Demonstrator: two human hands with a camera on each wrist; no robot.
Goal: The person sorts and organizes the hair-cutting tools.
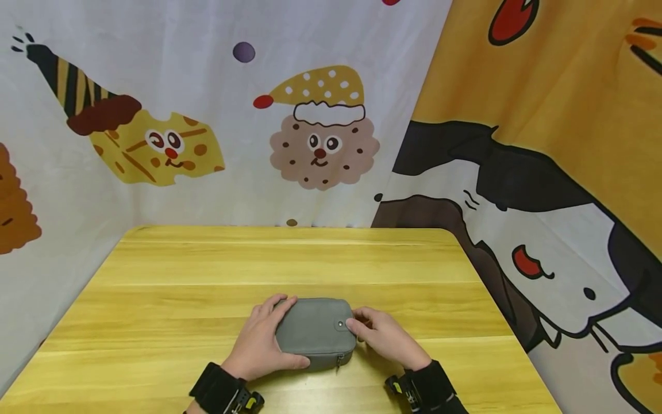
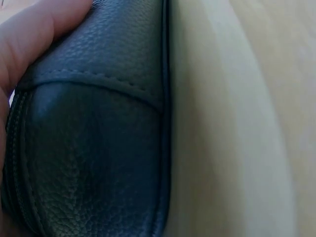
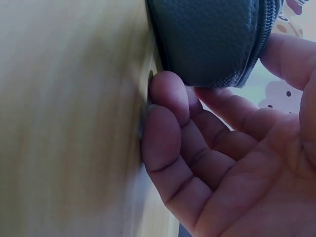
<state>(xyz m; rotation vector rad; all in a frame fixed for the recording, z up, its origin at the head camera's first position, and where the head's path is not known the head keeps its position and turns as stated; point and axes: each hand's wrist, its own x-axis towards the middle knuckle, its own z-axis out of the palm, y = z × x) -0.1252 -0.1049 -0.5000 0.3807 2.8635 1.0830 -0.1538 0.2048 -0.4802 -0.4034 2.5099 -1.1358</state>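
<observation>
A grey zippered pouch (image 1: pixel 312 326) of grained leather look lies flat on the wooden table (image 1: pixel 207 264). My left hand (image 1: pixel 262 344) grips its left end, thumb along the front side and fingers at the back corner. At the other end, my right hand (image 1: pixel 385 336) pinches the edge beside a snap tab (image 1: pixel 340 324), with thumb and forefinger. The remaining right fingers (image 3: pixel 165 143) curl low near the tabletop in the right wrist view. A zipper pull (image 1: pixel 339 361) hangs at the front right corner. In the left wrist view, stitching runs across the pouch's side (image 2: pixel 98 148).
Behind the table hangs a white curtain (image 1: pixel 196 34) printed with cartoon food. An orange curtain (image 1: pixel 569 98) with a large cartoon animal drapes along the right. Black bands with small devices circle both wrists.
</observation>
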